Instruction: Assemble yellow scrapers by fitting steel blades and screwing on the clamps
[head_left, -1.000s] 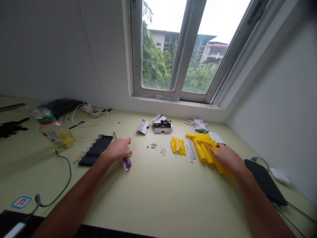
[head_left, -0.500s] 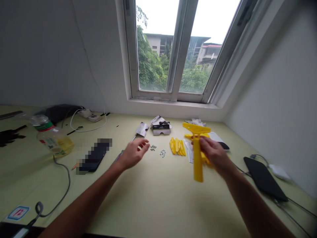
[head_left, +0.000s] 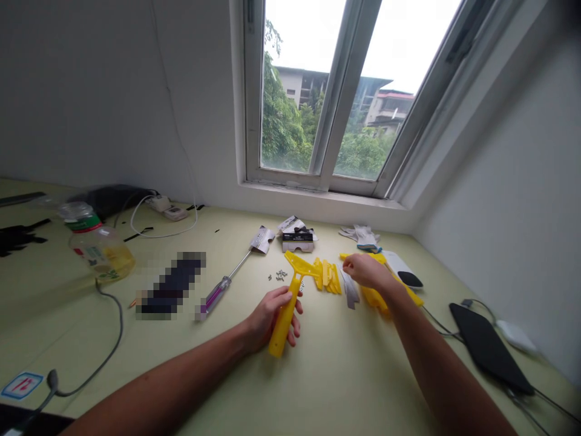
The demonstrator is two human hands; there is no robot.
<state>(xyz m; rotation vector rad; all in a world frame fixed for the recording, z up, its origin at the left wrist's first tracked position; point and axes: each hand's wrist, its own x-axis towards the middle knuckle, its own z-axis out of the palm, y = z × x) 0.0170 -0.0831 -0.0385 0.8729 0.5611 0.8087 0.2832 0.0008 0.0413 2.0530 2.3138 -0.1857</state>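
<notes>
In the head view, the left hand point(head_left: 267, 312) is wrapped around a yellow handle point(head_left: 284, 322), above the counter point(head_left: 336, 375). The right hand point(head_left: 367, 270) is part-curled at the metal strips point(head_left: 350, 293); I can't tell whether it grips one. Best to hold the handle steady and pinch strips by their flats. Half a second ago, the right hand held the handle.

The scraper point(head_left: 284, 321) looks smooth plastic, the strips point(head_left: 351, 295) metallic.
</notes>
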